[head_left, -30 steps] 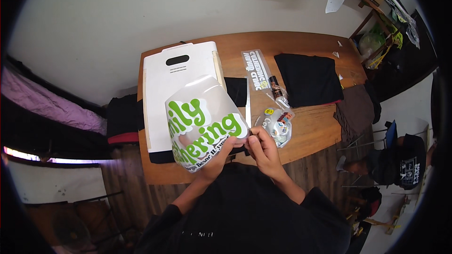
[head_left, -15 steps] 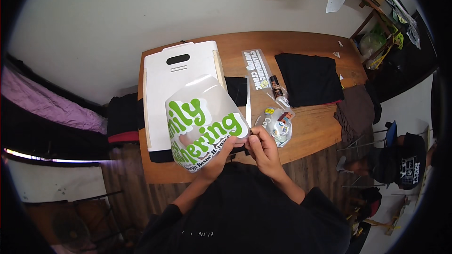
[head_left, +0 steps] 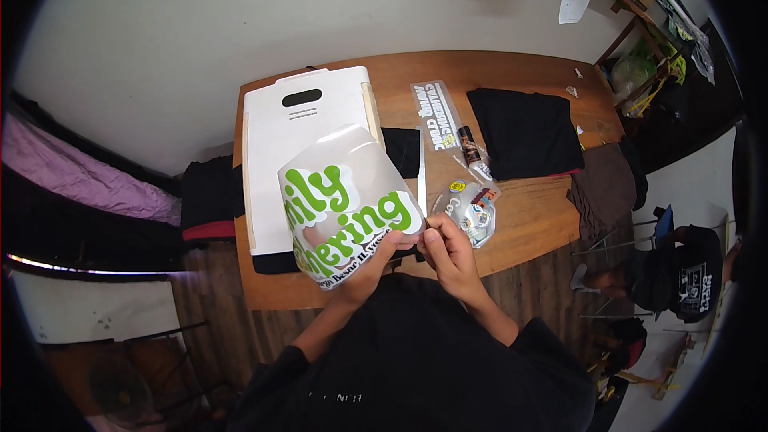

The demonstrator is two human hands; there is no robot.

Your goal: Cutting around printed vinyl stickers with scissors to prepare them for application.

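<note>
A clear transfer film with large green lettering and smaller black print curves up in front of me, tilted over the white heat press. My left hand grips its lower edge, thumb on the printed face. At the film's right corner, my right hand is closed in a pinch, thumb against fingers, close to the left fingertips. Just behind it on the table lie another clear film with small colourful prints and a dark spray can or bottle.
The white heat press fills the left of the wooden table. Folded black cloth, brown cloth and a white-lettered film lie rightward. Another person is at the right. A shelf overhangs the far right corner.
Hardly anything differs. The film has tilted slightly, its left edge shifting a little to the left; both hands keep nearly the same place and grip.
</note>
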